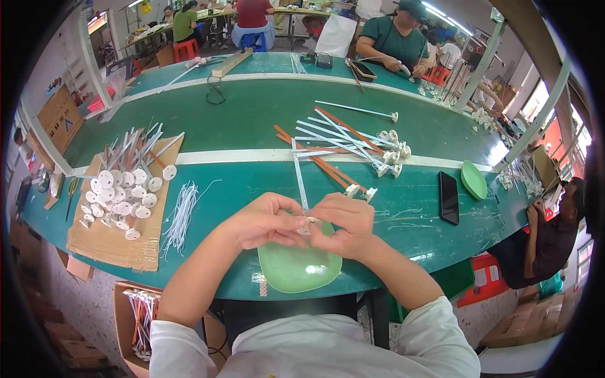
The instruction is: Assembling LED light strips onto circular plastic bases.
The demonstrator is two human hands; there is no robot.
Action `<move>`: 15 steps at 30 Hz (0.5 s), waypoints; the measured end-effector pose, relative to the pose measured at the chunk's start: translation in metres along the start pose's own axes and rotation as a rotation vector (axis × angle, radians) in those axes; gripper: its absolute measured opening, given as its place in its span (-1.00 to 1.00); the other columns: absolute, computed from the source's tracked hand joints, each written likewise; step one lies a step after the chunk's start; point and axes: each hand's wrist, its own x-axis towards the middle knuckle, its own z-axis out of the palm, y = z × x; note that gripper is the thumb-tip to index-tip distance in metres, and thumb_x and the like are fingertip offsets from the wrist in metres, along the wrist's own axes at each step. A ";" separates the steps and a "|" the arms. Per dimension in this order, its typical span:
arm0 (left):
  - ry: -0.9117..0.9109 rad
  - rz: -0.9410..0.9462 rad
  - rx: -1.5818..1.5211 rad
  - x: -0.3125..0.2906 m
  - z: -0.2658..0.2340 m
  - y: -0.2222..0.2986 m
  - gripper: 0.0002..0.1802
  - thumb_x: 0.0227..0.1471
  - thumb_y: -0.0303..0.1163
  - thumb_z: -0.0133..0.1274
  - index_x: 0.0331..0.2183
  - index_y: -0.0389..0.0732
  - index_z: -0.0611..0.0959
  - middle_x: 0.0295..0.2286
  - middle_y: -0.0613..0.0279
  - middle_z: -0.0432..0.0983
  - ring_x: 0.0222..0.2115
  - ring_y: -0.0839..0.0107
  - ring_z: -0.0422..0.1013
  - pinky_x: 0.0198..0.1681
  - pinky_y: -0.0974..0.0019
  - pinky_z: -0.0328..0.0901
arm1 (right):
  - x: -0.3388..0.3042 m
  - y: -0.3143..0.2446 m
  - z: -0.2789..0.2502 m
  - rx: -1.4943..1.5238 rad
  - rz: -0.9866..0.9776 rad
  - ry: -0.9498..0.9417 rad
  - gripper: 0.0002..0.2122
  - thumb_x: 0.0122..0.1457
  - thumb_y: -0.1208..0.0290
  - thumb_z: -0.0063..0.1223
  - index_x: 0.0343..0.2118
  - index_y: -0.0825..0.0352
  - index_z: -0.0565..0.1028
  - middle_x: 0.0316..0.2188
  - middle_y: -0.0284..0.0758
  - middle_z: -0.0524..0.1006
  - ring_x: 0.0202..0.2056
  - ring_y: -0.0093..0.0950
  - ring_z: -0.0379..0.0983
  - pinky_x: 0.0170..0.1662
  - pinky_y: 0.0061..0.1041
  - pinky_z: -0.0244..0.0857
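My left hand (268, 222) pinches a small white round disc (307, 228) at the middle of the near bench. A narrow pale strip (298, 176) stretches away from the disc. On the disc's other side my right hand (343, 223) is closed, thumb and fingers pressed against its edge; whether a smaller part is between them is hidden. Both hands are above a light green plastic plate (301, 271). Beyond them lies a loose pile of white and brown strips (343, 142) with white round ends (394, 151).
Left, a cardboard sheet (151, 249) bears many disc-ended strips; white cords (181, 220) lie beside it. A black phone (449, 198) and green dish (474, 180) sit right. A box of strips (135, 315) stands below. Co-workers sit across (403, 41) and at right (548, 233).
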 end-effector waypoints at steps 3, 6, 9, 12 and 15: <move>-0.016 0.023 0.043 0.000 -0.002 -0.002 -0.79 0.02 -0.54 0.22 -0.28 -0.37 0.55 -0.38 -0.05 0.62 -0.40 0.22 0.62 -0.41 0.44 0.54 | 0.000 -0.003 0.002 0.011 -0.008 -0.009 -0.77 -0.26 0.64 0.22 -0.42 0.38 0.61 -0.52 -0.27 0.61 -0.53 -0.40 0.55 -0.42 -0.51 0.44; -0.002 0.069 0.111 -0.001 0.004 0.002 -0.82 -0.01 -0.51 0.26 -0.37 -0.35 0.58 -0.42 0.04 0.62 -0.40 0.31 0.61 -0.35 0.42 0.51 | 0.001 -0.003 0.003 -0.015 -0.032 0.000 -0.75 -0.25 0.66 0.20 -0.40 0.39 0.61 -0.48 -0.27 0.62 -0.49 -0.40 0.58 -0.29 -0.46 0.51; 0.034 0.126 0.145 0.002 0.001 -0.002 -0.82 -0.03 -0.47 0.30 -0.44 -0.34 0.61 -0.43 0.13 0.62 -0.38 0.38 0.59 -0.27 0.38 0.48 | 0.003 -0.002 0.005 -0.024 -0.032 0.005 -0.74 -0.20 0.69 0.17 -0.34 0.40 0.62 -0.44 -0.26 0.64 -0.45 -0.39 0.60 -0.14 -0.38 0.53; 0.045 0.171 0.137 -0.001 0.006 0.002 -0.81 -0.03 -0.47 0.30 -0.41 -0.36 0.63 -0.39 0.12 0.63 -0.32 0.34 0.58 -0.21 0.34 0.48 | 0.004 -0.005 0.002 0.030 0.042 -0.016 -0.73 -0.09 0.71 0.14 -0.26 0.40 0.62 -0.40 -0.24 0.64 -0.40 -0.37 0.62 -0.04 -0.34 0.51; 0.003 0.189 0.113 -0.001 0.005 0.004 -0.77 -0.02 -0.48 0.29 -0.31 -0.37 0.62 -0.33 0.09 0.63 -0.25 0.28 0.58 -0.15 0.30 0.48 | 0.004 -0.002 -0.005 0.098 0.092 -0.081 -0.71 -0.01 0.71 0.12 -0.17 0.40 0.60 -0.36 -0.23 0.65 -0.37 -0.35 0.63 0.01 -0.34 0.48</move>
